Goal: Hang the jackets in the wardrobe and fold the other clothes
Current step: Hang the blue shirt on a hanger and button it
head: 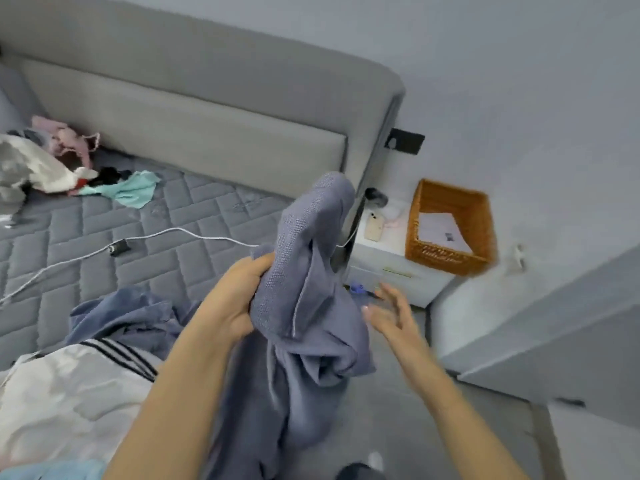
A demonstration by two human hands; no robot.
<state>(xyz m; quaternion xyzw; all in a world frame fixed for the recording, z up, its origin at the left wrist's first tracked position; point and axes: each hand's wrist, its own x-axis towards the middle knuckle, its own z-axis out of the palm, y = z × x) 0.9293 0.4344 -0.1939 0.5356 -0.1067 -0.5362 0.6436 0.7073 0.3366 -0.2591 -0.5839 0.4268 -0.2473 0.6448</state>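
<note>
Gripping: our left hand (239, 299) bunches the blue-grey garment (308, 289) in curled fingers, holding it up above the edge of the bed (145, 244).
Right hand: our right hand (391, 313) hangs just beside the garment with its fingers spread and loose, holding nothing; it is blurred.
Garment: we see it draped from the grip down toward the floor, its top fold standing up in front of the headboard (194, 109).
Other clothes: a darker blue piece (121, 317) lies crumpled on the bed by our left forearm, with a white jacket with dark stripes (76, 386) next to it; a mixed heap (52, 161) lies well apart at the far corner.
Cable: a white cable (69, 261) trails across the mattress.
Nightstand: we see a white nightstand (391, 268) beside the bed carrying a wicker basket (450, 261) and a phone (374, 227).
</note>
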